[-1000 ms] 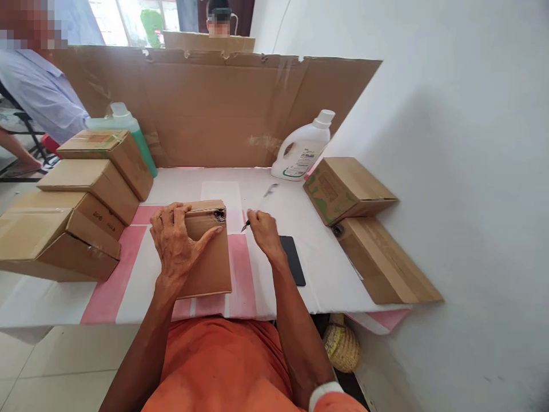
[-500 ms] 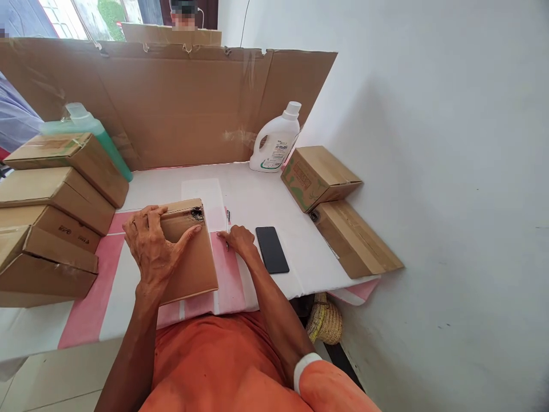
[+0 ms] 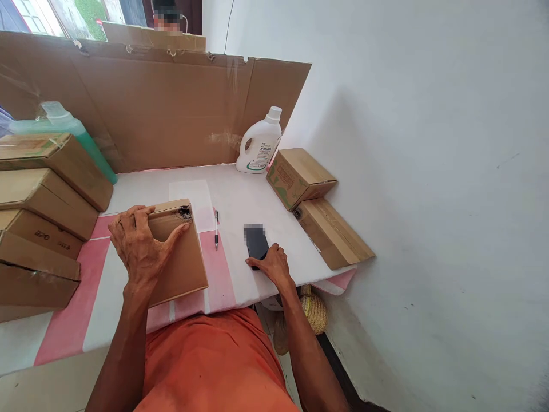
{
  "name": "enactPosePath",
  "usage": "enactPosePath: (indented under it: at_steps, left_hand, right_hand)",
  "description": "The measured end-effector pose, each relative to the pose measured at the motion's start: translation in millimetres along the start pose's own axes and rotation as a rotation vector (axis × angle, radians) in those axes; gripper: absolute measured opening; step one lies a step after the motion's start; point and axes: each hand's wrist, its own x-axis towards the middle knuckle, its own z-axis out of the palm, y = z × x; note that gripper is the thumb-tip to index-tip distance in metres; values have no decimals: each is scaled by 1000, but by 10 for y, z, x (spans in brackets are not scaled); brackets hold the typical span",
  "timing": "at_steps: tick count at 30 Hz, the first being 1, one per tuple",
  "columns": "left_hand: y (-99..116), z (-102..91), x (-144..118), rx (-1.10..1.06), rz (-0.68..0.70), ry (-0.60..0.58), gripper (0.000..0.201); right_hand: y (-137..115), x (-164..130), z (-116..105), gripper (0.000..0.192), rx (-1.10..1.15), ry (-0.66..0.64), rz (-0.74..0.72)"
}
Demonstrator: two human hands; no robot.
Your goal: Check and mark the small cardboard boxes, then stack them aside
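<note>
My left hand (image 3: 139, 246) lies spread over the flat brown cardboard parcel (image 3: 178, 254) at lower left of centre in the frame, fingers hooked over its far edge and thumb stretched across the top, pressing it onto the white tablecloth with pink stripes (image 3: 240, 200). The parcel looks closed, though its upper right corner is torn and dark; I see no label on its top face, so I judge that marking it is not yet done. The slim black-and-white pen (image 3: 216, 229) lies loose on the cloth just to the right of the parcel, touching neither hand.

My right hand (image 3: 271, 264) rests, fingers loosely curled, on the near end of the flat black phone (image 3: 256, 243) near the centre of the frame; whether it grips the phone or only touches it I cannot tell.

Writing: the white plastic detergent jug with a white cap (image 3: 259, 144) in the upper middle has a green-and-white label, too small to read. The small brown carton with green print (image 3: 298, 177) to its right shows green marks I cannot make out. The stacked brown cartons (image 3: 47, 200) at the left edge carry small dark stamps, also unreadable.
</note>
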Motion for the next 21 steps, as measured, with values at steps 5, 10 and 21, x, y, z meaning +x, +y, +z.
enactPosePath:
  at_steps: [5, 10, 21]
  left_hand:
    - [-1, 3, -26, 24, 20, 7, 66]
    - [-13, 9, -30, 38, 19, 17, 63]
    - [7, 27, -52, 61, 4, 5, 69]
  right_hand:
    - [-46, 15, 57, 78, 104, -1, -17]
    - [-38, 45, 91, 49, 305, -13, -26]
    - [43, -465, 5, 41, 1407, -556, -95]
